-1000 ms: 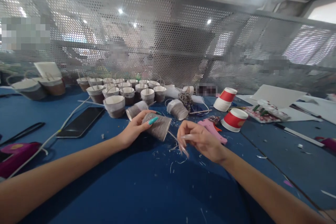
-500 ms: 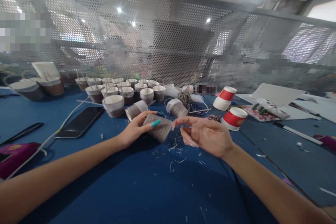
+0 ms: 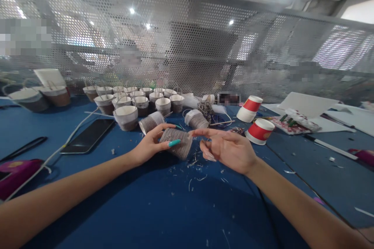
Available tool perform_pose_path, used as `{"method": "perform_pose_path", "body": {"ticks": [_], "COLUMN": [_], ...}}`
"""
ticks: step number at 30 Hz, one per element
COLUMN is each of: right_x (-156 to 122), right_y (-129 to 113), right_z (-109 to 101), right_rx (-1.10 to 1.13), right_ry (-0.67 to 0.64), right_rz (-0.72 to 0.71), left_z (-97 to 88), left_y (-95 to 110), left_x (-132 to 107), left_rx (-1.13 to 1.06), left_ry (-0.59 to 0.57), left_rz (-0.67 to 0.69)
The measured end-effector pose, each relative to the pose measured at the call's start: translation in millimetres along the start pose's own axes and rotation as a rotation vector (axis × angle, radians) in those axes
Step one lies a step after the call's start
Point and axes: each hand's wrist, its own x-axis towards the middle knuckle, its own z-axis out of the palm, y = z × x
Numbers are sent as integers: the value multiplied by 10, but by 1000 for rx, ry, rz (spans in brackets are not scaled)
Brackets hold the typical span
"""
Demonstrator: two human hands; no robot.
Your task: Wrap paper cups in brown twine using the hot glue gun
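Observation:
My left hand (image 3: 150, 144) is closed round a small paper cup wrapped in grey-brown cord (image 3: 179, 146), which lies tilted on its side above the table. Its thumb, with a long turquoise nail, presses on the cord. At the cup's right end, the outstretched index finger of my right hand (image 3: 230, 148) touches or nearly touches the edge. The other fingers of that hand are loosely bent and hold nothing visible. Just beyond my hands, two more cord-wrapped cups lie tipped over, one on the left (image 3: 152, 122) and one on the right (image 3: 196, 119).
Several wrapped cups with handles (image 3: 126, 118) stand at the back left. A black phone (image 3: 89, 136) and a purple glue gun (image 3: 20, 175) with a white cable lie left. Red-and-white paper cups (image 3: 260, 131) stand right. Thread scraps litter the blue table (image 3: 181, 214); a perforated metal screen (image 3: 201, 46) rises behind.
The cord-wrapped cup has turned slightly in my left hand. My right index finger has shifted a little left along its end.

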Motion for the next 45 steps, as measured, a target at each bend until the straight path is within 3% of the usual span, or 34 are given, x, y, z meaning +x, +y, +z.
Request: {"method": "perform_pose_path", "body": {"ticks": [45], "right_x": [4], "right_y": [2], "right_z": [-7], "right_rx": [51], "right_ry": [-45], "right_rz": [-17], "left_z": [-59], "left_y": [-127], "left_x": [2], "left_rx": [-56], "left_ry": [-91], "left_rz": [175]}}
